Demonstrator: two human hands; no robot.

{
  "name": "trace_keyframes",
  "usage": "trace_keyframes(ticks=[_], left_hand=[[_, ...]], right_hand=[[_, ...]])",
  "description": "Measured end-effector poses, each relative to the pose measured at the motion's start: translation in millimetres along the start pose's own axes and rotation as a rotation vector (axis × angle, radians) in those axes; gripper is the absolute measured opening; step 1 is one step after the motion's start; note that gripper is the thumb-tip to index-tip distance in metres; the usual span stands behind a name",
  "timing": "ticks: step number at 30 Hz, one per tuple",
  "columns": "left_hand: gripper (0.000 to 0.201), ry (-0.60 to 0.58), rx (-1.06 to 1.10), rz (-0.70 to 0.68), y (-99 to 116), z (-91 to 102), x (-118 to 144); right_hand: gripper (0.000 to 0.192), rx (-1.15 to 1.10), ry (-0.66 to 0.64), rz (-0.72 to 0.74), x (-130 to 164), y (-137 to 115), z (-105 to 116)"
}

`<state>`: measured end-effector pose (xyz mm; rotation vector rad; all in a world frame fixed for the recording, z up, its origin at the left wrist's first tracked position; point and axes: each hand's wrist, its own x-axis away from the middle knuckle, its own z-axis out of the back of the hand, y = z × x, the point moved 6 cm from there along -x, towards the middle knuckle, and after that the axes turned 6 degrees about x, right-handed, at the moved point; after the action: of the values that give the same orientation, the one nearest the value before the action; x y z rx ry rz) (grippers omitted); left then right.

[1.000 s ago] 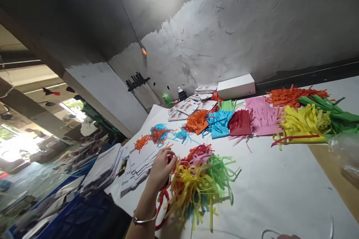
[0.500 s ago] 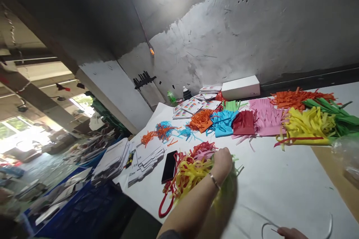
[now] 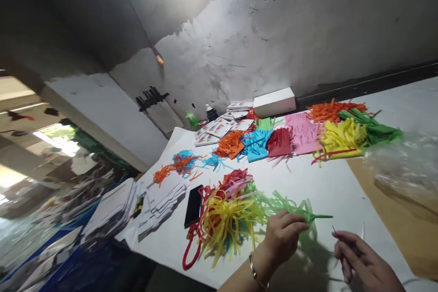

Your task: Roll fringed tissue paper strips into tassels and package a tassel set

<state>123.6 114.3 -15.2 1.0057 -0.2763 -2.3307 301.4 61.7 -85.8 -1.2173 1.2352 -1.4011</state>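
Note:
My left hand [image 3: 283, 236], with a bracelet at the wrist, is closed on a light green paper tassel [image 3: 306, 210], whose twisted tip points right. To the right, my right hand [image 3: 364, 260] pinches a thin needle [image 3: 334, 229], its point a little short of the tassel tip. A pale cord [image 3: 363, 232] shows near that hand, partly hidden. Left of my left hand lies a heap of yellow tassels [image 3: 229, 214], with red and pink tassels [image 3: 237, 182] above it.
Fringed bundles in several colours, such as a blue one [image 3: 257, 148] and a yellow one [image 3: 342, 139], line the back of the white table [image 3: 328, 182]. A phone [image 3: 194, 205], paper stacks [image 3: 160, 210] and a white box [image 3: 274, 102] lie around. Clear plastic [image 3: 407, 164] is at right.
My left hand has moved right and down from the heap, drawing the green tassel out. My right hand has come further into view with the needle. The view has shifted right.

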Motion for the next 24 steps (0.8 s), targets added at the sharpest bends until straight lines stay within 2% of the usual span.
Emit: trace_keyframes(ticks=[3, 7, 9, 12, 14, 16, 18, 20, 22, 24], left_hand=[[0.022, 0.148, 0.108, -0.013, 17, 2.5, 12], [0.024, 0.155, 0.211, 0.006, 34, 9.4, 14], [0.027, 0.176, 0.179, 0.103, 41, 15.9, 16], [0.035, 0.296, 0.027, 0.297, 49, 26.6, 23], [0.035, 0.272, 0.088, 0.318, 58, 22.3, 24], [0.024, 0.193, 0.329, 0.394, 61, 11.3, 24], [0.019, 0.186, 0.656, 0.645, 53, 0.8, 28], [0.028, 0.265, 0.986, 0.947, 45, -8.2, 36], [0.035, 0.322, 1.262, 1.108, 45, -15.8, 39], [0.039, 0.353, 1.427, 1.16, 48, -21.3, 39]], right_hand=[[0.065, -0.203, -0.012, -0.041, -5, -18, 0], [0.062, -0.198, -0.119, -0.044, -5, -37, -6], [0.057, -0.149, -0.136, -0.028, -1, -42, -6], [0.048, -0.061, -0.179, 0.021, 10, -50, -10], [0.044, -0.018, -0.241, 0.057, 19, -57, -16], [0.043, -0.039, -0.234, 0.071, 27, -63, -18], [0.044, -0.049, -0.133, 0.067, 32, -65, -11], [0.038, 0.01, -0.066, 0.063, 37, -64, -3], [0.033, 0.113, -0.122, 0.075, 42, -62, -3], [0.034, 0.192, -0.206, 0.092, 47, -61, -6]])
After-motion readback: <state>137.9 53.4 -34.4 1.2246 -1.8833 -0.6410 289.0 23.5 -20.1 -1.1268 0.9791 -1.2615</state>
